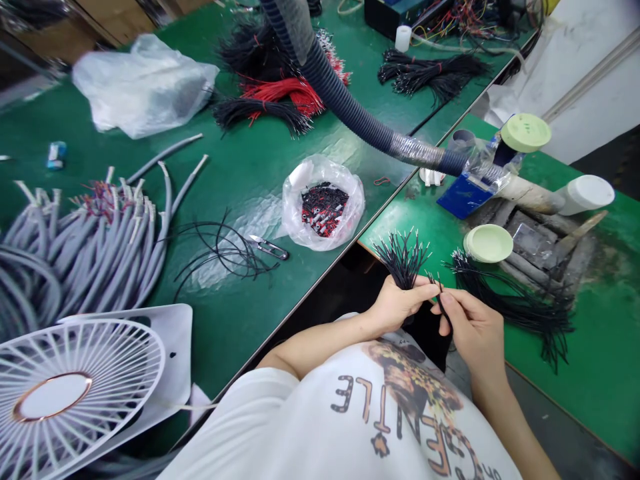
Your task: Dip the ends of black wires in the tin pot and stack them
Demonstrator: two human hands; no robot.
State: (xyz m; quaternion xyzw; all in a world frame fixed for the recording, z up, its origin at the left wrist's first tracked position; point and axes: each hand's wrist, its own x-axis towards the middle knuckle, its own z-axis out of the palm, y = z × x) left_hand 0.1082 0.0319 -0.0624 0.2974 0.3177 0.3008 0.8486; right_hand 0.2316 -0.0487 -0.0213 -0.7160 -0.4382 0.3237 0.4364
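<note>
My left hand (400, 303) is closed round a bundle of black wires (403, 260), whose stripped silvery ends fan out above the fist. Close beside it, my right hand (473, 323) pinches a few black wires (443, 301) between thumb and fingers. The fingertips of both hands nearly meet at these wires. To the right of my hands, a second pile of black wires (520, 300) lies on the green bench, its bare ends pointing left. A pale green round cup (489, 243) stands just behind that pile.
A ribbed hose (345, 100) crosses above the bench to a taped pipe. On the left table (240, 293) are a plastic bag of small red and black pieces (325, 210), thread snips (270, 248), grey cables (100, 247), a white fan (90, 393) and red and black wire bundles (285, 93).
</note>
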